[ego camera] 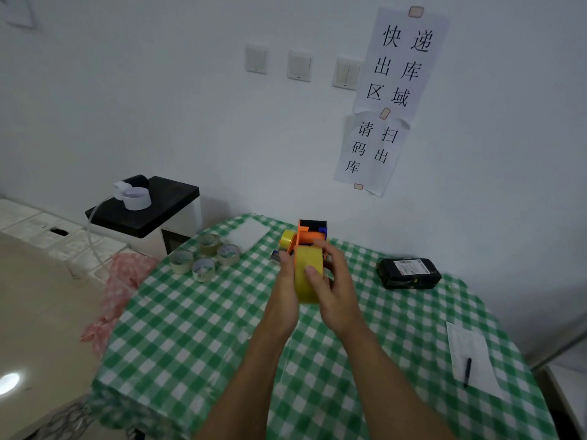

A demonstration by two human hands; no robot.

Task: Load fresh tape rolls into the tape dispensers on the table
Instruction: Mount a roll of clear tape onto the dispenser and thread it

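An orange tape dispenser (309,238) is held up over the table, with a yellow tape roll (305,262) mounted on its near side. My left hand (284,292) grips the roll and dispenser from the left. My right hand (333,287) grips the roll from the right, thumb lying across its yellow rim. Behind them a second yellow roll (287,239) and another dispenser with a black top (313,223) show partly. Several used, nearly empty tape rolls (205,257) lie on the table's far left.
The table carries a green-and-white checked cloth (197,328). A black parcel (409,273) lies at the right, a paper sheet with a black pen (467,371) near the right edge. A black-topped machine (143,206) with a paper roll stands left, pink bags (124,281) below it.
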